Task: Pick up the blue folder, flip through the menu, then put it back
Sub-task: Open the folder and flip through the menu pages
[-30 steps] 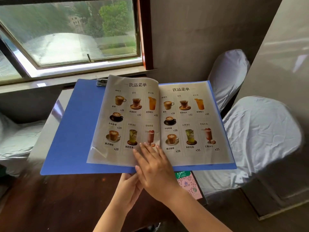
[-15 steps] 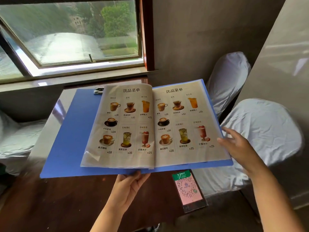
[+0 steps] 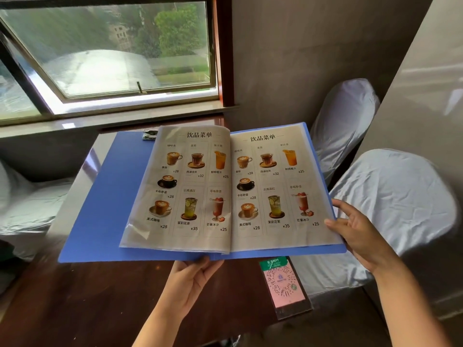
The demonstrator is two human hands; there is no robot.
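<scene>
The blue folder [image 3: 105, 216] is open and held above the dark wooden table [image 3: 75, 304]. Its menu pages [image 3: 225, 186] show drinks with prices on both sides. My left hand [image 3: 190, 279] supports the folder from below at the spine, with its fingers hidden under the cover. My right hand [image 3: 355, 231] grips the right edge of the folder, thumb on the lower corner of the right page and fingers behind the cover.
A pink and green QR-code stand [image 3: 283, 284] lies on the table near its right edge. Two white-covered chairs [image 3: 390, 196] stand to the right, another covered seat [image 3: 22, 204] to the left. A window [image 3: 107, 51] and its sill are straight ahead.
My right hand left the middle of the pages, swung to the right edge and took hold of it. The folder has tilted a little and the pages lie flatter.
</scene>
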